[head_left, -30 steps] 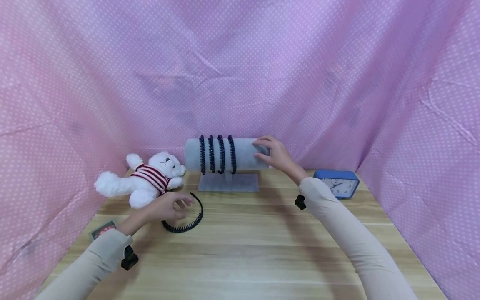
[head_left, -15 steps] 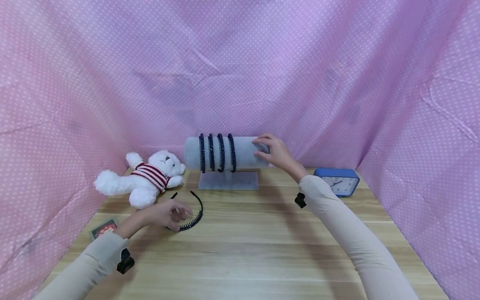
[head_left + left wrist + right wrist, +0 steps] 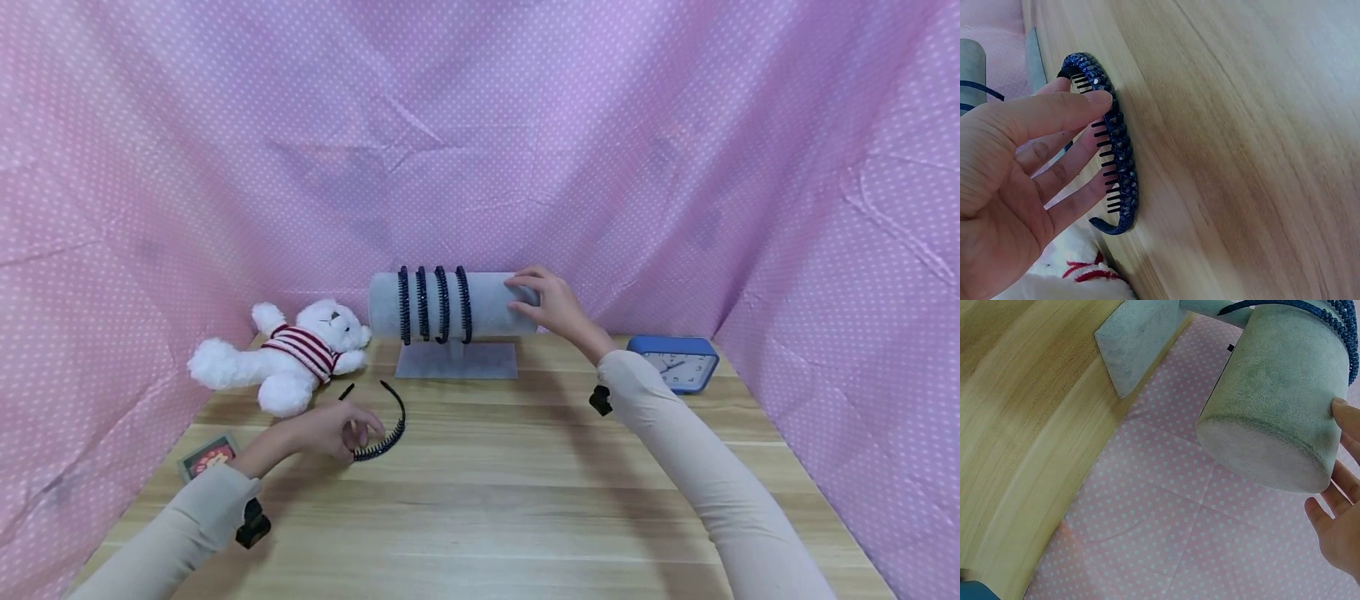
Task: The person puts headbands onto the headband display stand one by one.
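Observation:
My left hand (image 3: 333,429) pinches a dark blue beaded headband (image 3: 1124,156) with comb teeth, low over the wooden table. The thumb lies on its outer beaded side, with the fingers behind the teeth. Its two ends point toward the back in the head view. At the back middle stands a grey padded display roll (image 3: 491,304) on a flat base (image 3: 487,362). Several similar headbands (image 3: 442,304) hang side by side around its left and middle part. My right hand (image 3: 555,304) rests spread fingertips against the roll's right end.
A white teddy bear (image 3: 303,354) in a striped sweater lies left of the roll. A blue alarm clock (image 3: 682,362) stands at the right, behind my right forearm. A small red card-like item (image 3: 210,458) sits beside my left wrist. Pink dotted cloth surrounds the table.
My left hand has moved down and toward me onto the headband's front curve, and its thumb and fingers have taken hold there. The right hand stays at the roll's end.

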Action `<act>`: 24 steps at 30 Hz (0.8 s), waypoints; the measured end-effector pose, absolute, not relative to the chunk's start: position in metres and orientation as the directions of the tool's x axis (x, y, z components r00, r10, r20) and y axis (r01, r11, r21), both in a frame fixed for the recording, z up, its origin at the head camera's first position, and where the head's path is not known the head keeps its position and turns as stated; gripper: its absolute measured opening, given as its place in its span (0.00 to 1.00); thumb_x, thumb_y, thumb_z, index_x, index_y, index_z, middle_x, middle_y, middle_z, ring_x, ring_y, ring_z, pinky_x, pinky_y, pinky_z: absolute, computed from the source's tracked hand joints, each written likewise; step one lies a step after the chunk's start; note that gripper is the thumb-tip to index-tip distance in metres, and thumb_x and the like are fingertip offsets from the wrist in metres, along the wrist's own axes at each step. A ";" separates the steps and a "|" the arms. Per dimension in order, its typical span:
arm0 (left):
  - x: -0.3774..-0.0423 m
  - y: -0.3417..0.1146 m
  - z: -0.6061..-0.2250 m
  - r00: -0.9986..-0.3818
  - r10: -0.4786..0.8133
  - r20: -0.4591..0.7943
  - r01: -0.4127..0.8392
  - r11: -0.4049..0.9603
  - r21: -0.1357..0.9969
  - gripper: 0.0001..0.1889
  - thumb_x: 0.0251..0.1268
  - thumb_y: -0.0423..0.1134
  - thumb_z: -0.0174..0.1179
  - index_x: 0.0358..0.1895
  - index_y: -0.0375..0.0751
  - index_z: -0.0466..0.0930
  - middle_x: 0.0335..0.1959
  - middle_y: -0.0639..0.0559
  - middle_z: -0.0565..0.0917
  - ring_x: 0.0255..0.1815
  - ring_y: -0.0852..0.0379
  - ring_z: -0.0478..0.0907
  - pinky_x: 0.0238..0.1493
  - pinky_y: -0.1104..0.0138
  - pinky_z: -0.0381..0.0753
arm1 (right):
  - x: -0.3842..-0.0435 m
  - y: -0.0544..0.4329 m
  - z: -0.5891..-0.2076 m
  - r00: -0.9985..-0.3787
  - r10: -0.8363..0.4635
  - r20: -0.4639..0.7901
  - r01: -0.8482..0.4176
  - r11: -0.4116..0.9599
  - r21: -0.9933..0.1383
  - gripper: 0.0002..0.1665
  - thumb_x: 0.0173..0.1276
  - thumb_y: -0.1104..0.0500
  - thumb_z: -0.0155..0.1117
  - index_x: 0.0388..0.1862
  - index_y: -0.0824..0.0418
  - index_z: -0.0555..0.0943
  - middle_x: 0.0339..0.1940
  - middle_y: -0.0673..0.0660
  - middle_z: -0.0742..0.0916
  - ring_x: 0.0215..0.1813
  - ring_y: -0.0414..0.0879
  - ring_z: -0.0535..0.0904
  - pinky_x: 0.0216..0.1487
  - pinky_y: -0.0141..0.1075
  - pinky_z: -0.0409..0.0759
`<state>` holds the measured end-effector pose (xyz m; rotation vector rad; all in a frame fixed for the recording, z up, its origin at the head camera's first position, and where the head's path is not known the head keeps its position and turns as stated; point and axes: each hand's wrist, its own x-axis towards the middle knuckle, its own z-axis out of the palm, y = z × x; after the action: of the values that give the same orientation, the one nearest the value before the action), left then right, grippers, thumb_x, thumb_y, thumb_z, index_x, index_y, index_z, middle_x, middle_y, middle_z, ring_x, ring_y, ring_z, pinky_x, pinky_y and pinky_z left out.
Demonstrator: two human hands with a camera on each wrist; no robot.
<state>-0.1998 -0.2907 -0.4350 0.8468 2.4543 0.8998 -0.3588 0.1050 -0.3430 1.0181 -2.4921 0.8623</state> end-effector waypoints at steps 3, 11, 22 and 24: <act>-0.200 -0.289 -0.435 -0.742 0.656 -0.140 0.420 0.617 0.666 0.27 0.44 0.16 0.69 0.53 0.34 0.84 0.34 0.45 0.85 0.33 0.59 0.84 0.34 0.71 0.85 | -0.359 0.105 -0.343 -0.695 -0.526 0.491 -0.717 0.563 -0.411 0.24 0.66 0.57 0.74 0.60 0.61 0.84 0.60 0.62 0.83 0.64 0.59 0.79 0.67 0.53 0.77; -0.196 -0.282 -0.434 -0.741 0.657 -0.139 0.441 0.632 0.637 0.28 0.43 0.15 0.66 0.53 0.35 0.84 0.34 0.47 0.85 0.33 0.61 0.82 0.35 0.71 0.84 | -0.359 0.105 -0.343 -0.695 -0.526 0.490 -0.716 0.564 -0.411 0.24 0.66 0.58 0.74 0.60 0.61 0.84 0.60 0.62 0.83 0.65 0.59 0.79 0.68 0.54 0.76; -0.195 -0.275 -0.433 -0.762 0.622 -0.178 0.420 0.685 0.594 0.32 0.41 0.13 0.66 0.55 0.39 0.83 0.32 0.52 0.83 0.32 0.63 0.80 0.32 0.71 0.81 | -0.360 0.106 -0.343 -0.707 -0.523 0.476 -0.707 0.555 -0.439 0.24 0.66 0.58 0.74 0.61 0.61 0.84 0.61 0.61 0.83 0.66 0.58 0.78 0.69 0.53 0.76; -0.195 -0.274 -0.434 -0.768 0.616 -0.175 0.423 0.694 0.583 0.31 0.41 0.14 0.67 0.55 0.39 0.84 0.32 0.54 0.83 0.32 0.64 0.80 0.33 0.72 0.82 | -0.361 0.106 -0.343 -0.706 -0.522 0.478 -0.707 0.551 -0.442 0.24 0.66 0.58 0.74 0.60 0.61 0.84 0.60 0.61 0.83 0.66 0.58 0.78 0.69 0.53 0.76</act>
<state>-0.1952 -0.2738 -0.4337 0.8130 2.5467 0.7482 -0.3606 0.1061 -0.3434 1.0188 -2.4988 0.9055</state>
